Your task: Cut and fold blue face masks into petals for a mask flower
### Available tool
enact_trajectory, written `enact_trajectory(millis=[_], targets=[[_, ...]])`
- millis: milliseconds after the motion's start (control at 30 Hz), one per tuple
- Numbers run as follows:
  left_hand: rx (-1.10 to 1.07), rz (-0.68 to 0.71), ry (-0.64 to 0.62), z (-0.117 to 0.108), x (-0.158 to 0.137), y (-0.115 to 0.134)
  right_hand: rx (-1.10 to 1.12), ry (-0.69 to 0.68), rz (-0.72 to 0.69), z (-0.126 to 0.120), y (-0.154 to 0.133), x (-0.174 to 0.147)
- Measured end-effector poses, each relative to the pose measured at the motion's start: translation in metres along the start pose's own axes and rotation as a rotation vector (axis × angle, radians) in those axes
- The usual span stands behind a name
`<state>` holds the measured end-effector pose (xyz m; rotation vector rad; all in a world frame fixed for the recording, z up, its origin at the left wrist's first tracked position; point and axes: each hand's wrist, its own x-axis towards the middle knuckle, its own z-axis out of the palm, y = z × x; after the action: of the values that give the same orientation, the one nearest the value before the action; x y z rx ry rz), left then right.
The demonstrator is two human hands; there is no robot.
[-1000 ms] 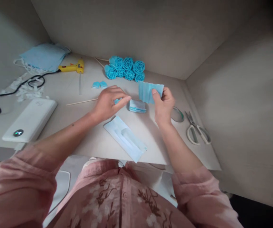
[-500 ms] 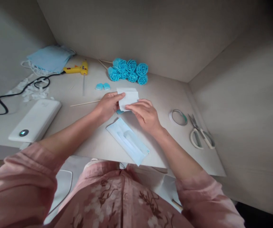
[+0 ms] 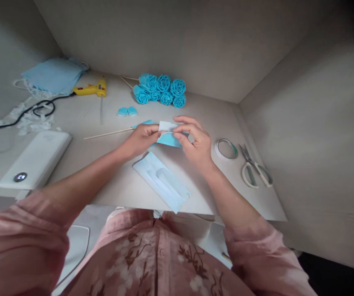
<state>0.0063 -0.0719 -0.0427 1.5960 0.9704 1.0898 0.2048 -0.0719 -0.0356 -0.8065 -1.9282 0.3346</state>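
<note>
Between both hands is a small piece of mask fabric [image 3: 170, 139], its lower edge folded up so the blue side shows below and white above. My left hand [image 3: 142, 139] pinches its left side between thumb and fingers. My right hand [image 3: 195, 139] grips the fold from the right with thumb and fingertips. A wooden stick [image 3: 109, 133] with blue material at its end lies on the table, partly behind my left hand. Nearer me lies a flat light-blue face mask [image 3: 161, 181], set at a slant.
Blue fabric roses [image 3: 163, 84] lie at the back, with two small blue pieces [image 3: 126, 111] before them. A yellow glue gun [image 3: 92, 89], stacked masks [image 3: 52, 76], white scraps [image 3: 36, 121] and a power bank [image 3: 38, 158] occupy the left. Tape [image 3: 226, 149] and scissors [image 3: 253, 168] lie right.
The flat white piece has been folded up from its lower edge, bringing blue into sight. My right fingers have moved onto the fold. The whole view has shifted slightly.
</note>
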Motion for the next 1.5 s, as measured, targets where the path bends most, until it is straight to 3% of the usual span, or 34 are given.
enact_trajectory(millis=[367,500,633,767,967,1133,1500], targets=[[0.065,-0.017,-0.078,0.003,-0.003,0.009,0.122,-0.04,0.194,0.001,0.002,0.0],[0.096,-0.016,0.035,0.0,-0.005,0.011,0.108,-0.032,0.236,0.002,0.002,0.0],[0.054,0.04,0.055,0.001,-0.006,0.011,0.114,-0.045,0.236,0.003,0.002,-0.002],[0.005,0.001,0.159,0.002,-0.003,0.006,0.141,-0.044,0.242,0.004,0.004,-0.003],[-0.114,0.025,0.323,0.0,0.003,-0.002,0.379,-0.051,0.388,0.006,0.015,-0.001],[-0.109,0.006,0.289,0.0,0.003,-0.004,0.444,0.02,0.48,0.007,0.019,-0.003],[-0.09,-0.019,0.246,0.0,0.002,-0.004,0.252,0.068,0.453,0.004,0.011,0.0]])
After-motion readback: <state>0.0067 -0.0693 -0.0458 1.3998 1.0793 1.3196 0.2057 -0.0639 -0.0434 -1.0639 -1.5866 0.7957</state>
